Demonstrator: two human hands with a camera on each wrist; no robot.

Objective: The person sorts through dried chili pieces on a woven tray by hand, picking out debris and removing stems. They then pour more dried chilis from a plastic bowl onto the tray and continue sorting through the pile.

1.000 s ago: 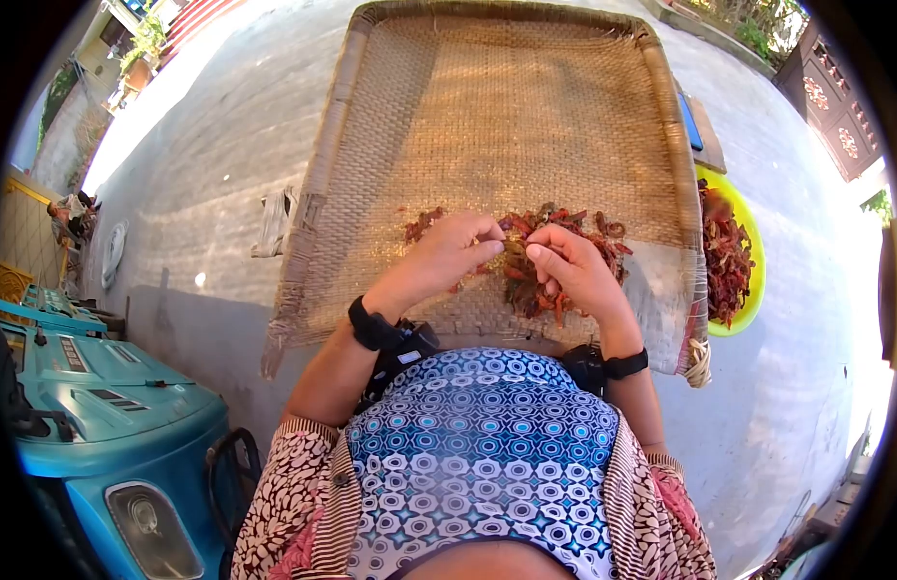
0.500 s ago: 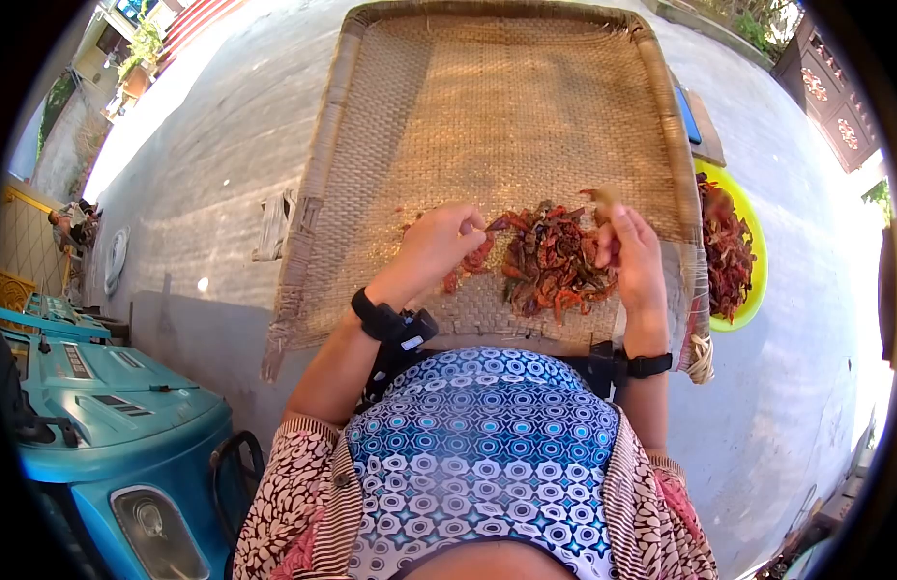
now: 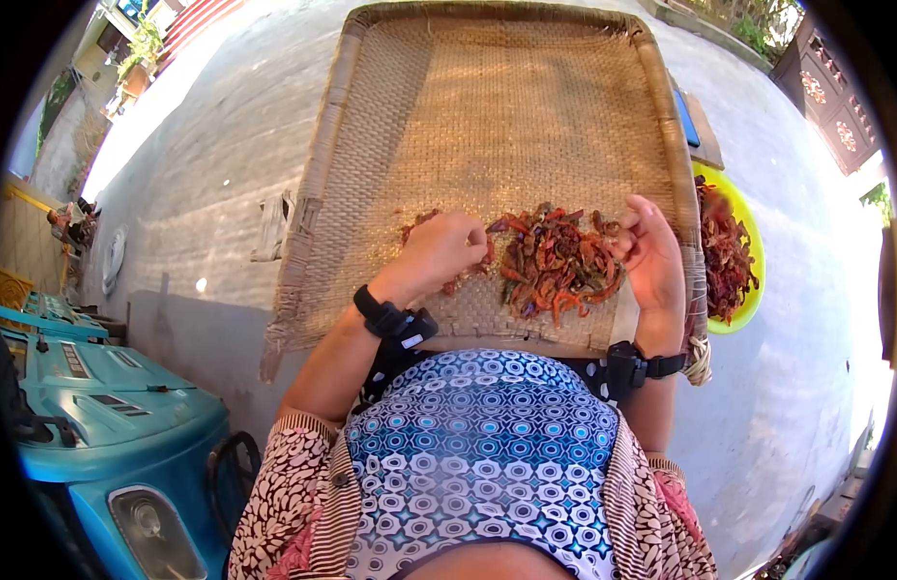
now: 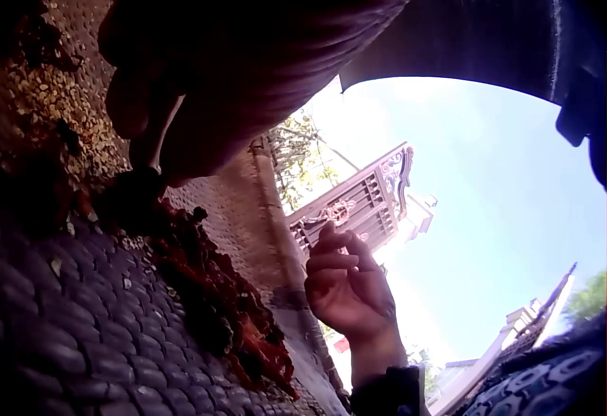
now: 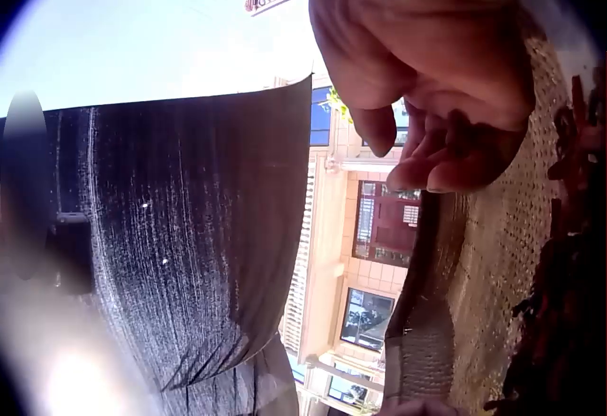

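Observation:
Dried red chilies (image 3: 555, 266) lie heaped on a woven bamboo tray (image 3: 497, 116) in front of the person. To the left is a smaller group of red chili pieces (image 3: 458, 282). Over this group the left hand (image 3: 437, 253) reaches down with bent fingers, its fingertips low near the pieces. In the left wrist view the left hand (image 4: 218, 65) is dark, its fingertips beside a dark piece; I cannot tell whether it pinches it. At the heap's right edge is the right hand (image 3: 656, 256), palm turned inward, fingers loosely bent. Nothing shows held in the right hand (image 5: 436, 84).
Pale seeds (image 4: 57, 103) are scattered on the weave. A yellow basin (image 3: 755, 290) of dried chilies stands beyond the tray's right rim (image 3: 698, 261). Near it is a blue flat object (image 3: 687, 118) on a board. A teal vehicle (image 3: 129, 406) stands at the left.
The hands were together over the heap's left edge. The right hand moved right, away from the left, and its fingers loosened. The left hand shifted slightly left and down over the small group.

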